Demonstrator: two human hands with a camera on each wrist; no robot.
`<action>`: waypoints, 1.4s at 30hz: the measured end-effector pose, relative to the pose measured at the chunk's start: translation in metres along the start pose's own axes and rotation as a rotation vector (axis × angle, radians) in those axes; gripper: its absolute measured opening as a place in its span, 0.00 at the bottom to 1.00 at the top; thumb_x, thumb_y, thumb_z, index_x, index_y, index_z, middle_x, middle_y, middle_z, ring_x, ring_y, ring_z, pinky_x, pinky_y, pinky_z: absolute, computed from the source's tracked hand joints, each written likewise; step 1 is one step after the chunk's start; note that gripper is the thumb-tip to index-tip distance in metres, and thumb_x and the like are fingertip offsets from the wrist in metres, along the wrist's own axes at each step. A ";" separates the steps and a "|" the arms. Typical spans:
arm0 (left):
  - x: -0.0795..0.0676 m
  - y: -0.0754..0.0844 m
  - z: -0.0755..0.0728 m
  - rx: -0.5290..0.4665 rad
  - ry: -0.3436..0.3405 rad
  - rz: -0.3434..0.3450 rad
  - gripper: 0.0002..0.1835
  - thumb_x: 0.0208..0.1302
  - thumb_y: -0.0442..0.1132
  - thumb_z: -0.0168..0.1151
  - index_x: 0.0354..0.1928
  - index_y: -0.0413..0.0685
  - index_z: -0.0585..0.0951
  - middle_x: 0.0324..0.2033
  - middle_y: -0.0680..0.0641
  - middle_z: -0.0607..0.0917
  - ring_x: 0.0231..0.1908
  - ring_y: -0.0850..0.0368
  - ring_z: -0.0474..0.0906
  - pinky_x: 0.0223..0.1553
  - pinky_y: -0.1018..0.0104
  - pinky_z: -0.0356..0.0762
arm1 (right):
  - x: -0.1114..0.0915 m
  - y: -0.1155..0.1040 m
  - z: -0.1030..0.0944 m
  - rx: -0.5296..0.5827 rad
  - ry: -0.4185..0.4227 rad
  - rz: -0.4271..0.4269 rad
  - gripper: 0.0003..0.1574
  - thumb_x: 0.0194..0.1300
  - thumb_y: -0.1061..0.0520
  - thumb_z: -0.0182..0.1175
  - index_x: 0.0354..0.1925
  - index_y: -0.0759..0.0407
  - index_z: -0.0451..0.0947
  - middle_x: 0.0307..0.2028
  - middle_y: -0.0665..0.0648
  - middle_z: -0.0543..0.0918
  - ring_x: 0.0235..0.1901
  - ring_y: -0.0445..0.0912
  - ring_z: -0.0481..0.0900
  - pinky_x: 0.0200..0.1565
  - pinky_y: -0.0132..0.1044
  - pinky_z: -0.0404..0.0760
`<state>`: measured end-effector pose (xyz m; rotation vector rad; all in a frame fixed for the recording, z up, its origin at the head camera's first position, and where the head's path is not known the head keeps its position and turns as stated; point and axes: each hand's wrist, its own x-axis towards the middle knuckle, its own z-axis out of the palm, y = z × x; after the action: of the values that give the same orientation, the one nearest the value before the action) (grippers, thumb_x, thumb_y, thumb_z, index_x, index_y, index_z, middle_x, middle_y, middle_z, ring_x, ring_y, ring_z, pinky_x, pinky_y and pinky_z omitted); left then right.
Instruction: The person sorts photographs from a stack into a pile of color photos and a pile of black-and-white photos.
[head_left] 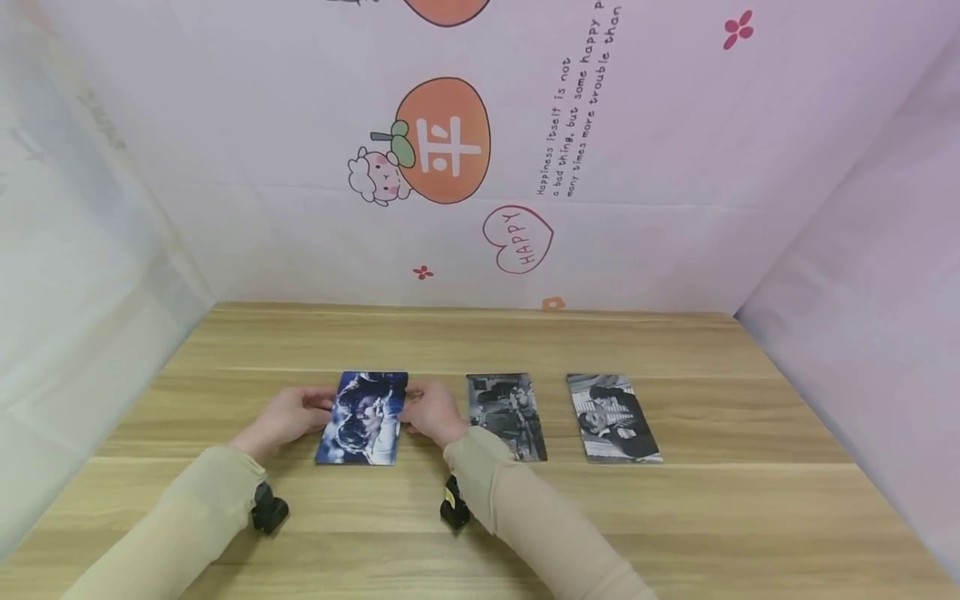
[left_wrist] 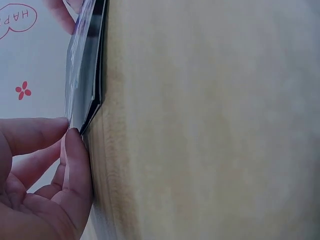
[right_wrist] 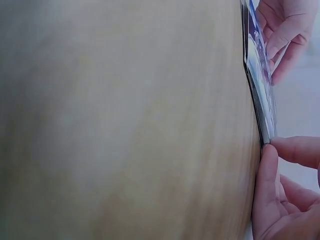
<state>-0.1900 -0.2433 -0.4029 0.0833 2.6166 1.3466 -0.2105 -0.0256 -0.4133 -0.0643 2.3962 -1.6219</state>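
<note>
A blue-toned photo card (head_left: pixel 362 421) lies between the two hands at the left of the row in the head view. My left hand (head_left: pixel 295 415) pinches its left edge, the thumb on top and a finger under it in the left wrist view. On the opposite side my right hand (head_left: pixel 433 410) pinches the right edge between thumb and finger. The wrist views show the photo card (left_wrist: pixel 75 75) edge-on, with a dark-edged layer (left_wrist: pixel 100 70) just beneath it, close over the table.
Two black-and-white photo cards lie to the right: one (head_left: pixel 517 417) partly behind the right wrist, the other (head_left: pixel 613 418) farther right. All are on a wood-grain table (head_left: pixel 675 533). A printed white wall cloth (head_left: pixel 300 242) stands at the back, with cloth walls at both sides.
</note>
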 end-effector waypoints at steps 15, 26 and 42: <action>0.001 -0.001 -0.004 0.063 0.028 0.019 0.25 0.57 0.29 0.61 0.56 0.21 0.70 0.43 0.30 0.82 0.44 0.44 0.80 0.44 0.62 0.82 | -0.004 -0.003 -0.003 -0.023 0.023 0.008 0.32 0.52 0.71 0.61 0.58 0.69 0.72 0.47 0.65 0.82 0.21 0.43 0.79 0.25 0.31 0.81; -0.004 0.005 -0.007 0.067 0.058 0.070 0.25 0.60 0.32 0.59 0.58 0.26 0.70 0.50 0.29 0.79 0.51 0.38 0.77 0.49 0.56 0.80 | -0.010 -0.002 -0.017 0.210 -0.044 0.002 0.30 0.58 0.66 0.61 0.59 0.70 0.68 0.35 0.62 0.83 0.31 0.46 0.79 0.40 0.39 0.84; -0.010 0.040 0.020 -0.014 0.099 0.110 0.21 0.66 0.33 0.55 0.59 0.32 0.71 0.52 0.33 0.79 0.52 0.41 0.76 0.50 0.57 0.80 | -0.027 -0.003 -0.045 0.233 -0.088 -0.043 0.27 0.60 0.65 0.59 0.58 0.67 0.71 0.39 0.59 0.76 0.42 0.54 0.80 0.49 0.43 0.82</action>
<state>-0.1782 -0.2053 -0.3803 0.1648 2.7202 1.4390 -0.1949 0.0192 -0.3902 -0.1420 2.1398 -1.8654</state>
